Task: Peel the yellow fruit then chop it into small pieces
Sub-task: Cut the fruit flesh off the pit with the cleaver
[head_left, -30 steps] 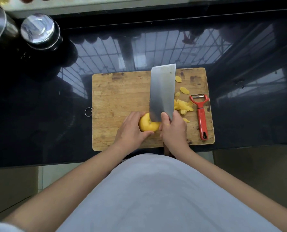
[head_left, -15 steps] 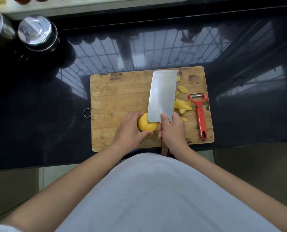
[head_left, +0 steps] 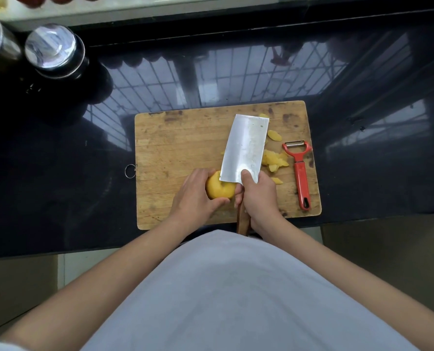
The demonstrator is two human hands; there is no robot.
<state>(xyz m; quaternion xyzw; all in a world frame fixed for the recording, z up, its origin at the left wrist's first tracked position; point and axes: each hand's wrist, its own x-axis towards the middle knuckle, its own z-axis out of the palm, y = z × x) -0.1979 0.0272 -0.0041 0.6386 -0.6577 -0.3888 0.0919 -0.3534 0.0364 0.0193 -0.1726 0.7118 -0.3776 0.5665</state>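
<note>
- Black glossy counter (head_left: 59, 160), reflecting a window grille; two metal canisters (head_left: 50, 46) sit far back left, well apart from the work.
- Wooden chopping board (head_left: 175, 143) lies at the counter's near edge, long side running left-right; its left half is bare wood.
- Cleaver (head_left: 246, 148): broad steel blade, long axis running away from the person and leaning slightly right; heel end sits over the fruit, tip points to the board's far side. Wooden handle pokes out below the fist toward the body.
- Right hand (head_left: 260, 196) wrapped around the cleaver handle, thumb up on the blade's flat near the heel. Firm grip.
- Left hand (head_left: 193, 196) cups the fruit from its left side, fingers curled over the far side and thumb on the near side, holding it to the board.
- Yellow fruit (head_left: 219, 190) at the board's near middle, between both hands, touching the left palm and directly under the blade's heel corner. Roundish, looks peeled, mostly whole.
- Key relation: fruit lies just left of the right hand, blade edge facing it; left fingers are very near the edge, so the cut looks tight on clearance.
- Red peeler (head_left: 300, 173) lies at the board's right side, handle toward the person, untouched.
- Yellow scraps (head_left: 274, 159) in a loose heap between blade and peeler; peel or cut bits, cannot tell which.
</note>
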